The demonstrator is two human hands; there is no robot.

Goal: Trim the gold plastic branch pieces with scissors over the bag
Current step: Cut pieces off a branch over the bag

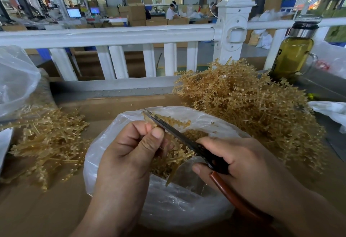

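My left hand (131, 148) pinches a gold plastic branch piece (174, 154) between thumb and fingers, held over the open clear plastic bag (168, 205). My right hand (241, 163) grips the scissors (179, 135) by their black and brown handles. The blades point up and to the left, lying against the branch piece next to my left fingertips. More gold bits lie inside the bag under the hands.
A big heap of gold branches (249, 105) rises at the right, a flatter pile (46, 143) lies at the left on the cardboard surface (37, 214). A white railing (116, 36) runs behind; a bottle (294, 53) stands far right. Another clear bag (15, 79) sits far left.
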